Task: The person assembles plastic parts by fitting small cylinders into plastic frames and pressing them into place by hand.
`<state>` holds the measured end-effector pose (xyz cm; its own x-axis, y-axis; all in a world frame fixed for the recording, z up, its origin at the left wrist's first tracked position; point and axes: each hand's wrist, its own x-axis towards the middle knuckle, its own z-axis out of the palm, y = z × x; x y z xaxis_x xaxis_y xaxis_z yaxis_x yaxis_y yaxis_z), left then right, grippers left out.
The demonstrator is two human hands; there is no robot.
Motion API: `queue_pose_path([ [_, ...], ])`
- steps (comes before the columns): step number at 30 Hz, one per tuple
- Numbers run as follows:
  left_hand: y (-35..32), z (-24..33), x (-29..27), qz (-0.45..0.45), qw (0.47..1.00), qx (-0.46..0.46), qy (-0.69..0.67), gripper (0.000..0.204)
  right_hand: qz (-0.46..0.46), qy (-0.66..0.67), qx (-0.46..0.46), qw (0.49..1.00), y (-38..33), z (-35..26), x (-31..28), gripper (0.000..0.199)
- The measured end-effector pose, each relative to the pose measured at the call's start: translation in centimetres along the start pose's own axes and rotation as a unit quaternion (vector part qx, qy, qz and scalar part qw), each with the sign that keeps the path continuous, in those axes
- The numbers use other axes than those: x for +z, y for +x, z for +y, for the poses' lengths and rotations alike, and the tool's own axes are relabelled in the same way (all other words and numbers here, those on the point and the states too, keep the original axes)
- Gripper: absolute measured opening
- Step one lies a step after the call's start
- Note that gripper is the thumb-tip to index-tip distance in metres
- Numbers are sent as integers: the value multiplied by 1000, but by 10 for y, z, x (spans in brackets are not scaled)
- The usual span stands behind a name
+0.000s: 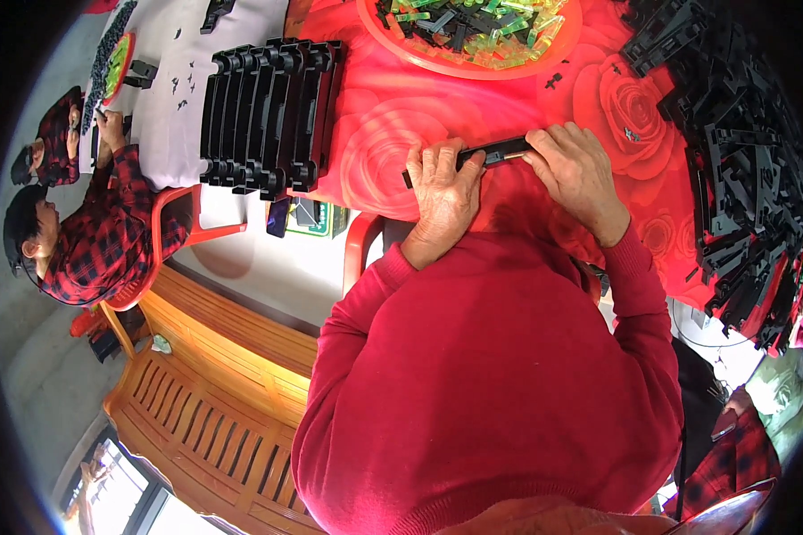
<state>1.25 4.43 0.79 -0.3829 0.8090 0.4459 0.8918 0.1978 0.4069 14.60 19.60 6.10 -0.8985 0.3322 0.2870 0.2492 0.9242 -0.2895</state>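
Observation:
Both my hands hold one long black plastic part (496, 152) near the front edge of the red rose-patterned tablecloth. My left hand (446, 186) is closed round its left end, with the thumb on top. At the other end my right hand (575, 169) grips it, fingers curled and fingertips at its near side. A small pale piece shows by the right fingertips, too small to name. Beyond my hands stands an orange-red basin (473, 64) of clear yellow-green and black pieces. To the left, several long black plastic frames (268, 116) are stacked side by side.
A large heap of black plastic parts (749, 169) covers the table's right side. Small black bits (553, 81) lie near the basin. On the left, a person in a checked shirt (98, 241) sits at a pale-covered table. A wooden bench (214, 392) stands behind on the left.

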Motion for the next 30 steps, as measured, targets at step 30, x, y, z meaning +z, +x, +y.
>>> queue_pose_path([
  [30,-3,1,10,-7,999,-22,-48,32,-73,1,32,997,12,-3,4,15],
])
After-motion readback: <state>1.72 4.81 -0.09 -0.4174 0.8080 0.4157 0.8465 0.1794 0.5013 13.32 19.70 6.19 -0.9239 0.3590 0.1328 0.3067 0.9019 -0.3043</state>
